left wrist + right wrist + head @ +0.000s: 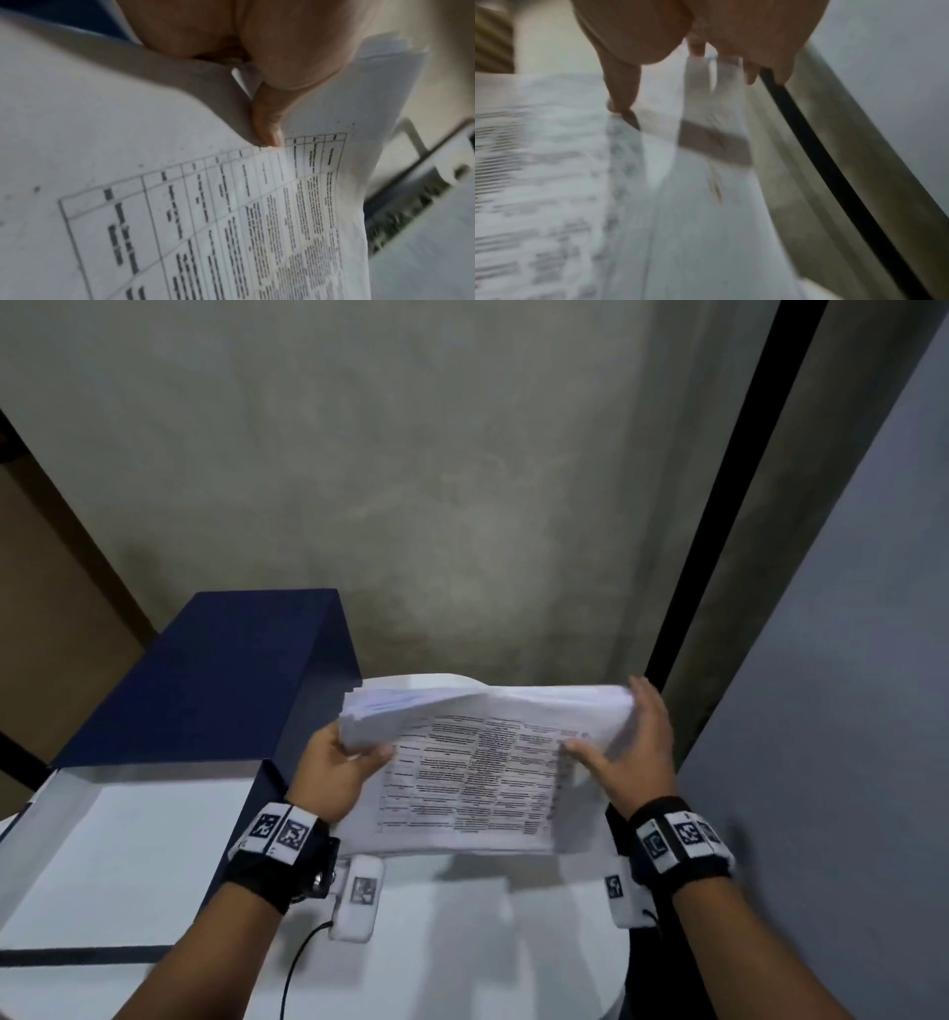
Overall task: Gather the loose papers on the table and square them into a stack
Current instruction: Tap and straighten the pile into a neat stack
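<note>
A thick stack of white papers (472,778) with a printed table on its top sheet is held above the round white table (488,942). My left hand (349,762) grips the stack's left edge, thumb (270,121) on the top sheet (205,213), other fingers hidden underneath. The sheets fan out unevenly at the far left corner. My right hand (644,747) lies against the stack's right edge with straight fingers, and its thumb (623,91) touches the top sheet (539,182). The right wrist view is blurred.
A dark blue box (205,675) with a white inside (102,839) stands just left of the table, close to my left wrist. A grey wall is behind. A black strip (719,505) and a grey panel (847,711) run along the right.
</note>
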A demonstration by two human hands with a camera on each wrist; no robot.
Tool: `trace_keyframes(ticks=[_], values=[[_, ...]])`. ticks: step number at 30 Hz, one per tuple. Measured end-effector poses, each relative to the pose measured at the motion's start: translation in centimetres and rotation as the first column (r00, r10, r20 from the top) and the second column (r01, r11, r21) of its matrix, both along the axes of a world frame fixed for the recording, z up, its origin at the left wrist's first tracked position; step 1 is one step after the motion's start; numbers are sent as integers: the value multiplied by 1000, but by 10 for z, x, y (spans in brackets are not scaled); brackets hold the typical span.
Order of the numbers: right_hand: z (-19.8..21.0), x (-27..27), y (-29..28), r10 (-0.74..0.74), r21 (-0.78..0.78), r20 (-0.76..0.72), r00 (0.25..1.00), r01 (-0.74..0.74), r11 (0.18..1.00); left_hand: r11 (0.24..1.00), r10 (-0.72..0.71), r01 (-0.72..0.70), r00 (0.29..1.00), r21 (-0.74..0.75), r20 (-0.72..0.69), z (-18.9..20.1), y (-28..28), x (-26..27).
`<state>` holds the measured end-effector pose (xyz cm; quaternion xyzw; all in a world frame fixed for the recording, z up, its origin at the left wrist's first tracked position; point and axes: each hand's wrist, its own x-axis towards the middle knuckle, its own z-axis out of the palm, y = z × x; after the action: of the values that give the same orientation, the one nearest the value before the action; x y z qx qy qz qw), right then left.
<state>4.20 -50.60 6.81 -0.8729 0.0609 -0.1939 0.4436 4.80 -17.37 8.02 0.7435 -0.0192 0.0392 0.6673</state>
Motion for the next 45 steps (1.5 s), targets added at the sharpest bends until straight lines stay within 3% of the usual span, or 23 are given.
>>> trace_keyframes(ticks=[1, 2, 4, 6, 10, 14, 17, 22, 25, 28, 31, 34, 45], values=[[-9, -4, -7, 48, 298, -23, 999, -39, 954, 997, 14, -19, 998, -75, -64, -6, 4, 0], [-18, -7, -12, 101, 511, -16, 995, -78, 856, 993, 9, -21, 994, -113, -109, -12, 5, 0], [-31, -11, -21, 218, 720, -48, 975, -118, 684, 988, -3, -23, 986, -153, -165, -27, 6, -1], [-39, -11, -21, 354, 785, -134, 925, -119, 608, 983, -2, -33, 982, -179, -191, -40, 6, -3], [-63, -12, -10, 222, 598, -238, 946, -38, 801, 991, 61, -88, 969, -103, -238, -71, 6, -9], [-91, -27, 8, 175, 560, -286, 942, 16, 829, 992, 108, -91, 967, 84, -230, -99, 3, -22], [-106, -37, 13, 213, 488, -320, 923, -32, 872, 986, 149, -120, 944, 115, -296, -115, -1, -27], [-109, -33, 10, 141, 500, -355, 924, 60, 864, 983, 173, -146, 935, 110, -311, -117, 0, -25], [-108, -38, 8, 142, 538, -346, 927, 72, 840, 995, 104, -99, 951, 34, -290, -113, 4, -26], [-94, -38, 9, 149, 635, -236, 960, 37, 772, 988, 94, -119, 968, -97, -234, -105, 5, -21], [-81, -28, 13, 66, 594, -188, 980, 60, 803, 959, 154, -195, 968, -208, -198, -94, 1, -10], [-75, -19, 19, -47, 545, -169, 984, 133, 827, 955, 228, -256, 956, -148, -186, -91, -4, -3], [-72, -19, 22, -78, 497, -171, 982, 154, 854, 950, 307, -312, 942, -13, -138, -94, -10, -1]])
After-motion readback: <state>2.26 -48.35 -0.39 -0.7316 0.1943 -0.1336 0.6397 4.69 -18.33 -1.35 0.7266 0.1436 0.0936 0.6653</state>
